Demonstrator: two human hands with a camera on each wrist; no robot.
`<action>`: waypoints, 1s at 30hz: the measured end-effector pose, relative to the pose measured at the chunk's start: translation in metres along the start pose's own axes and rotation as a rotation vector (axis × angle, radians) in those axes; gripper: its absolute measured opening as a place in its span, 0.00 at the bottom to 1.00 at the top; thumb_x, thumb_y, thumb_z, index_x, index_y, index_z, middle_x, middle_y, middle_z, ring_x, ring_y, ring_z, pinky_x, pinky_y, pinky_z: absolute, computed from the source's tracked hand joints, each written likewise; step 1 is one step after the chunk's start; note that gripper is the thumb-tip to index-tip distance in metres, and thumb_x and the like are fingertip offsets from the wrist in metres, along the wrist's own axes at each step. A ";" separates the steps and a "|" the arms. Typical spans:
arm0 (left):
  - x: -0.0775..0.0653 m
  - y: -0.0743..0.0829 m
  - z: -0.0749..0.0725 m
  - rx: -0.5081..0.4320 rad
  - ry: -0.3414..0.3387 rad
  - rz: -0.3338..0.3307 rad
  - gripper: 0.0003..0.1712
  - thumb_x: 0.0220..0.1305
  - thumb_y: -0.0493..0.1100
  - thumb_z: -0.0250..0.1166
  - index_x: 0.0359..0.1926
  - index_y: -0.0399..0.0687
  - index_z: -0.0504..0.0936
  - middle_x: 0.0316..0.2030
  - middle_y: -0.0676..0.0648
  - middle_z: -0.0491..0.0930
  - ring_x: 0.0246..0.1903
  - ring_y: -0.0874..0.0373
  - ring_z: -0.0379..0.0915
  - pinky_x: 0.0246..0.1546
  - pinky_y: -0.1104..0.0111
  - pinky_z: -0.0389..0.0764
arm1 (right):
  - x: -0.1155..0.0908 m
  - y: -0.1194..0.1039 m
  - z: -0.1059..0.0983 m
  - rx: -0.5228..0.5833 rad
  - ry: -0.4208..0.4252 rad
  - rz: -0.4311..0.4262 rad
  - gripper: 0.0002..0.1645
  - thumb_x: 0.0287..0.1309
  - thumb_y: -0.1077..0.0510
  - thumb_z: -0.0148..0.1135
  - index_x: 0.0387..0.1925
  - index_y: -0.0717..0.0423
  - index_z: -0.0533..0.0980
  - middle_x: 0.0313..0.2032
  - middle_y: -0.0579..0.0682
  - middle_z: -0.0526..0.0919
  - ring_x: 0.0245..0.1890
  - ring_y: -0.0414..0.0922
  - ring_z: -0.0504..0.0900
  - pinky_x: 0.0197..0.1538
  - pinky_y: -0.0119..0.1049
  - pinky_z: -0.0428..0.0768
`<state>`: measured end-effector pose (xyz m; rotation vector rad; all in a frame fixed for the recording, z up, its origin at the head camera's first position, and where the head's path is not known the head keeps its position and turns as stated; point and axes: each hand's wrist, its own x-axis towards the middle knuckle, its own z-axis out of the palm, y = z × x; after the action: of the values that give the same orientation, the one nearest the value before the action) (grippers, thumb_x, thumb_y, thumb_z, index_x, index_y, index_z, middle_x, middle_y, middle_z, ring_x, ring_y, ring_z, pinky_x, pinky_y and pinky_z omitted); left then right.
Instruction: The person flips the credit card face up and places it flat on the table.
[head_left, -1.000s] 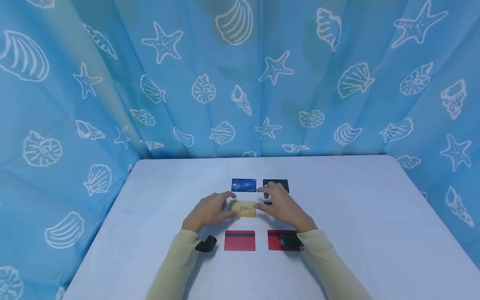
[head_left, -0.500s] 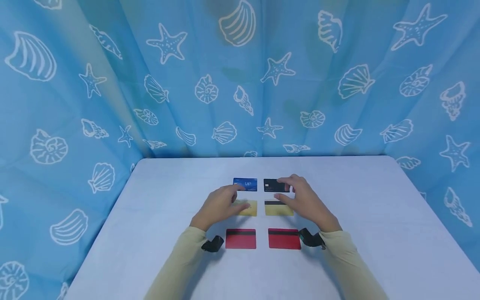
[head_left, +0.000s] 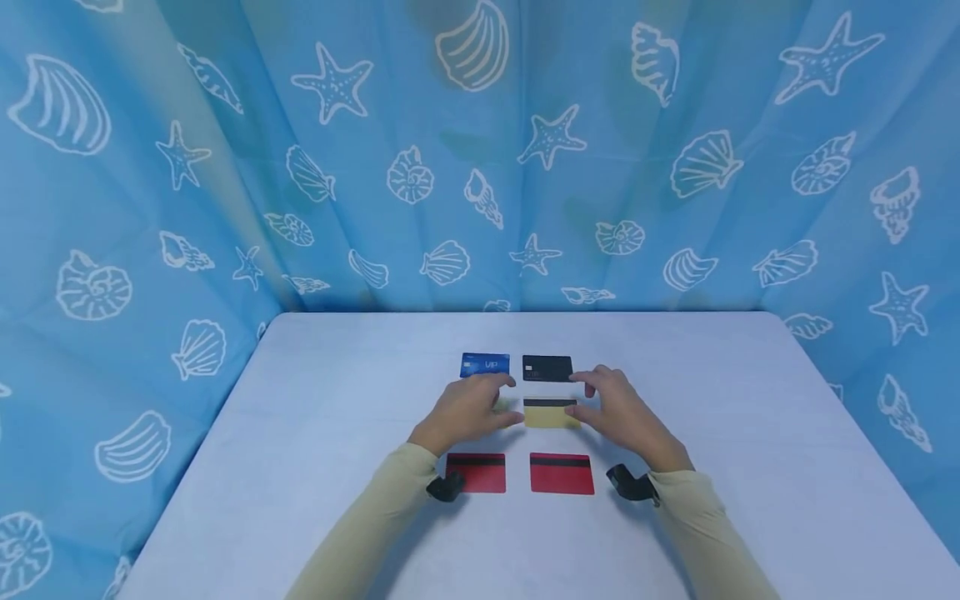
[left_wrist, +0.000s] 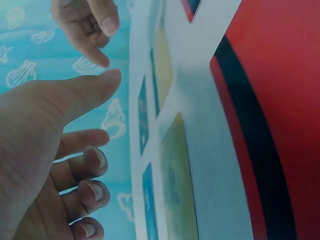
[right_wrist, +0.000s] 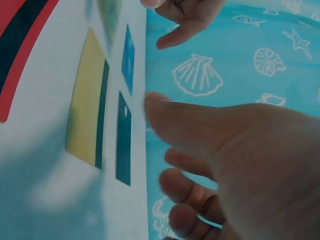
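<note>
Six bank-style cards lie flat in two columns in the head view. At the back are a blue VIP card (head_left: 485,363) and a black card (head_left: 547,367). The middle row has a gold card (left_wrist: 176,185), mostly covered by my left hand in the head view, and a gold card with a dark stripe (head_left: 549,415). Two red striped cards, left (head_left: 483,475) and right (head_left: 562,475), lie in front. My left hand (head_left: 467,410) hovers over the left column, thumb and forefinger apart, holding nothing. Beside the right column, my right hand (head_left: 621,410) hovers likewise, holding nothing.
The cards lie on a white-covered table (head_left: 337,375). Behind it and along the sides hangs a blue curtain (head_left: 480,167) with white shells and starfish. A small black wrist camera (head_left: 632,483) sits at the right cuff, another (head_left: 446,486) at the left.
My right hand has moved right, off the black and right gold cards. My left hand has shifted right and now covers most of the left gold card. The cards appear to stay in place.
</note>
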<state>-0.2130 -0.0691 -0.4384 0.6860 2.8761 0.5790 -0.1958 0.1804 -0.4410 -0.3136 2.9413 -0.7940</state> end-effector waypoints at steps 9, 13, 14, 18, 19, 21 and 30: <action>0.012 0.011 0.012 0.084 -0.045 0.031 0.37 0.61 0.62 0.74 0.66 0.53 0.79 0.59 0.50 0.85 0.59 0.55 0.82 0.59 0.60 0.83 | 0.002 0.005 0.004 -0.038 -0.074 0.056 0.38 0.56 0.50 0.78 0.66 0.56 0.76 0.48 0.57 0.80 0.51 0.52 0.75 0.51 0.48 0.86; 0.015 0.012 0.015 0.105 -0.074 0.028 0.38 0.60 0.61 0.74 0.67 0.53 0.78 0.59 0.50 0.84 0.60 0.54 0.81 0.60 0.59 0.83 | 0.000 0.007 0.007 -0.047 -0.098 0.050 0.38 0.52 0.51 0.80 0.64 0.56 0.77 0.47 0.56 0.80 0.51 0.51 0.75 0.53 0.49 0.86; 0.015 0.012 0.016 0.109 -0.083 0.024 0.38 0.60 0.61 0.75 0.68 0.53 0.78 0.60 0.49 0.84 0.60 0.54 0.81 0.60 0.59 0.83 | 0.000 0.008 0.008 -0.049 -0.101 0.046 0.38 0.52 0.51 0.81 0.64 0.56 0.77 0.47 0.55 0.80 0.51 0.51 0.75 0.53 0.49 0.86; 0.017 0.013 0.017 0.133 -0.110 0.019 0.38 0.60 0.61 0.75 0.68 0.53 0.77 0.60 0.49 0.84 0.61 0.54 0.80 0.60 0.59 0.82 | 0.000 0.010 0.011 -0.056 -0.109 0.037 0.36 0.51 0.52 0.81 0.62 0.55 0.79 0.46 0.54 0.80 0.50 0.50 0.75 0.54 0.50 0.85; 0.017 0.013 0.017 0.135 -0.113 0.020 0.38 0.60 0.61 0.75 0.68 0.53 0.77 0.60 0.49 0.84 0.61 0.54 0.80 0.60 0.59 0.82 | 0.000 0.010 0.011 -0.057 -0.110 0.036 0.36 0.51 0.52 0.81 0.62 0.54 0.79 0.46 0.54 0.80 0.50 0.49 0.74 0.54 0.50 0.84; 0.019 0.013 0.017 0.135 -0.114 0.019 0.38 0.60 0.60 0.75 0.67 0.54 0.77 0.60 0.49 0.84 0.61 0.54 0.80 0.61 0.58 0.82 | 0.001 0.011 0.012 -0.060 -0.113 0.034 0.35 0.52 0.52 0.81 0.62 0.54 0.79 0.46 0.54 0.80 0.49 0.49 0.74 0.54 0.51 0.84; 0.024 0.016 0.019 0.104 -0.155 -0.013 0.34 0.59 0.58 0.76 0.64 0.55 0.78 0.52 0.51 0.85 0.52 0.57 0.82 0.55 0.61 0.84 | 0.001 0.015 0.013 -0.028 -0.112 0.050 0.34 0.53 0.51 0.80 0.60 0.54 0.79 0.50 0.56 0.81 0.52 0.51 0.75 0.56 0.51 0.84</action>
<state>-0.2240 -0.0390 -0.4501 0.6930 2.7795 0.3589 -0.1982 0.1869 -0.4599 -0.2765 2.8457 -0.7054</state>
